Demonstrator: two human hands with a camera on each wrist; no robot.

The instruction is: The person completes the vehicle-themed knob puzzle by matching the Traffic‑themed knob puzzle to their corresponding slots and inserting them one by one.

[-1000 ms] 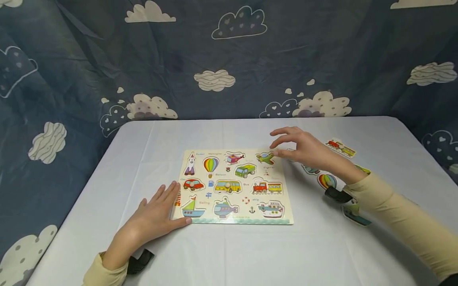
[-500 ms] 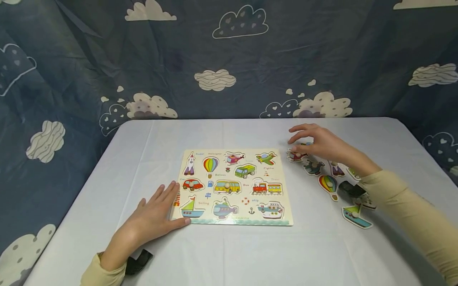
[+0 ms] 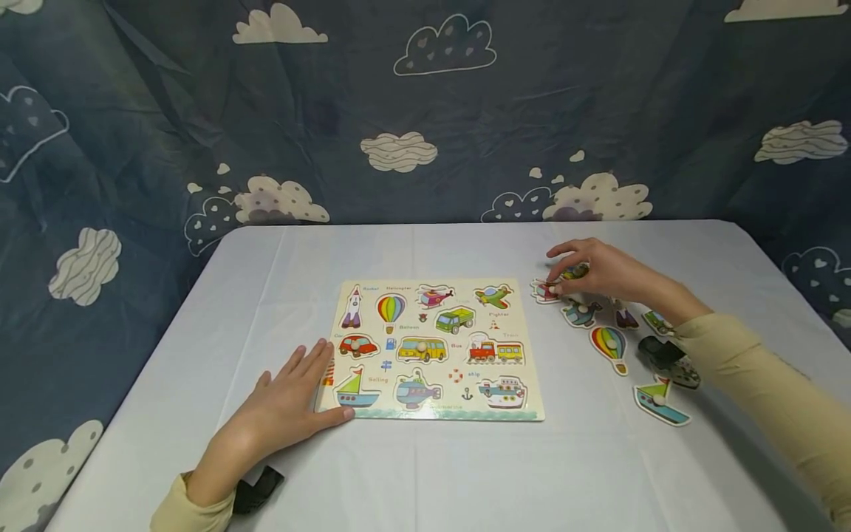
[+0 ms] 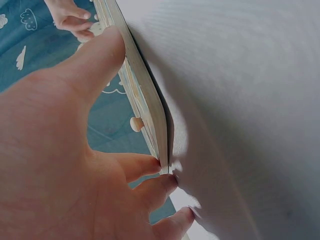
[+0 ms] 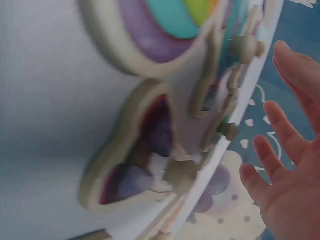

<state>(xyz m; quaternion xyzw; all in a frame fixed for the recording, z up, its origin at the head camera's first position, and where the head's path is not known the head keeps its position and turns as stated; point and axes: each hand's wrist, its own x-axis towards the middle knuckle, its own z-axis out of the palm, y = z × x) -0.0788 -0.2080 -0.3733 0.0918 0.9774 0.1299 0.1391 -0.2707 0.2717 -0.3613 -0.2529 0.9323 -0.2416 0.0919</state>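
My left hand [image 3: 282, 403] lies at the left side of a puzzle board [image 3: 368, 314], its thumb on the lower left corner and its fingertips at the left edge. In the left wrist view the thumb lies along the board's edge beside a wooden knob [image 4: 136, 124]. Vehicle pictures cover the board; the car [image 3: 358, 345] and bus [image 3: 422, 349] carry knobs. My right hand [image 3: 601, 270] reaches over loose pieces, with thumb and index fingertips right at the helicopter piece [image 3: 543, 291]. The right wrist view shows the fingers spread and apart from the thumb.
Below the right hand and forearm lie several loose knobbed pieces, among them a submarine [image 3: 580, 314], a rocket [image 3: 625, 315], a balloon [image 3: 609, 347], a truck [image 3: 657, 322] and a sailboat [image 3: 661, 403]. A dark cloud-patterned curtain [image 3: 299, 111] hangs behind the white table [image 3: 412, 473].
My right hand has moved right, from the board's upper right corner to the loose pieces, and its fingertips have come to the helicopter piece. My left hand has stayed put.
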